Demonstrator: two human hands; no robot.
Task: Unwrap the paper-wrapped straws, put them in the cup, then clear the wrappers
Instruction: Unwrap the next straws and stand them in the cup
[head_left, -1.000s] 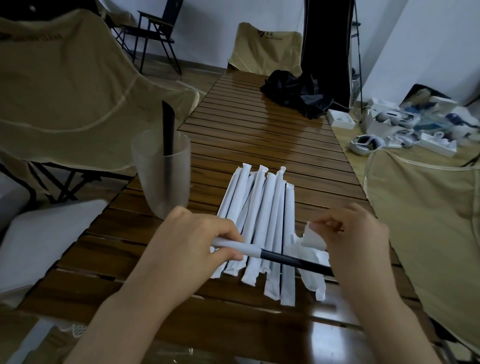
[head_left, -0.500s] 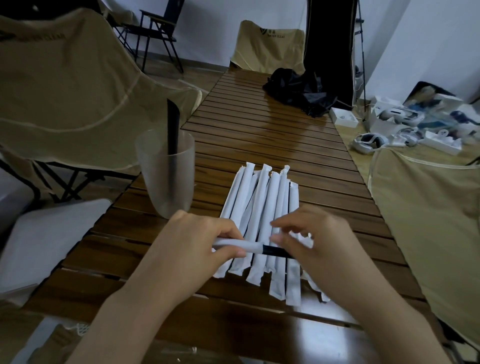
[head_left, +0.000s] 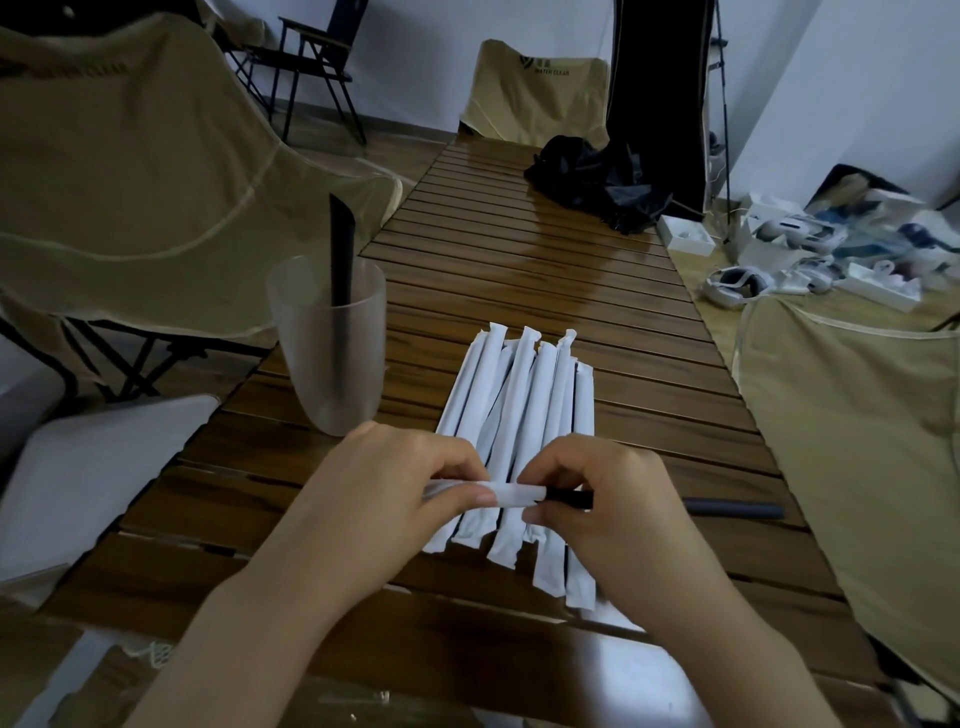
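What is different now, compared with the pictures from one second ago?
The right hand moved left along the black straw and now pinches it beside the left hand, which still grips the paper wrapper. The cup and wrapped straws stayed.

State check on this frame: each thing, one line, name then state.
Left hand: pinches the wrapped end of the held straw.
Right hand: grips the bare black part.
Held straw: half unwrapped, level above the pile.
Wrapped straws: lying on the table, wrappers intact.
Cup: upright, one black straw in it.
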